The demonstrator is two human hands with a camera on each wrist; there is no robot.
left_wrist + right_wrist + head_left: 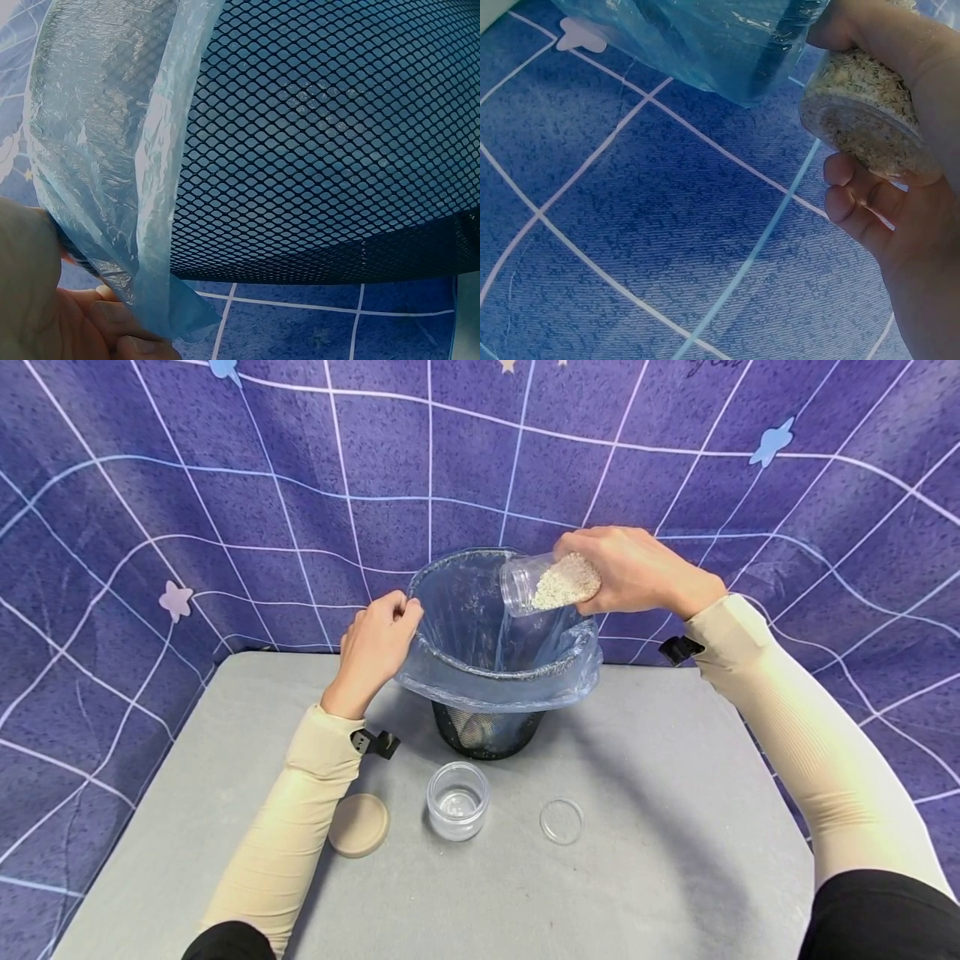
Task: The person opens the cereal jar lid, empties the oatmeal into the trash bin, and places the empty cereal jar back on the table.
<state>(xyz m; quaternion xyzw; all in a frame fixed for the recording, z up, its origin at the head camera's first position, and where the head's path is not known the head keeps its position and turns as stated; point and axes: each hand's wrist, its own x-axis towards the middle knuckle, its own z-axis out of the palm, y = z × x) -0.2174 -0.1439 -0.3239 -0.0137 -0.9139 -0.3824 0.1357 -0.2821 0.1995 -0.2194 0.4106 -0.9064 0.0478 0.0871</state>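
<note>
My right hand [633, 568] grips a clear plastic jar [517, 587] part-filled with pale flakes [566, 582] like oats. Tipped on its side, the jar has its mouth over the right part of a black mesh trash can [487, 727]. A blue plastic bag [480, 610] lines the can and folds down over its rim. At the rim's left side, my left hand [378, 639] holds on with curled fingers; in the left wrist view its fingertips [112, 315] lie at the bag's folded edge. The right wrist view shows fingers round the jar's base [870, 139].
In front of the can on the grey table [637, 877] stands an open clear jar [458, 802]. A round beige lid [359, 825] lies left of it, beside my left forearm, and a thin clear disc [562, 821] lies to the right. A purple gridded curtain [300, 485] hangs behind.
</note>
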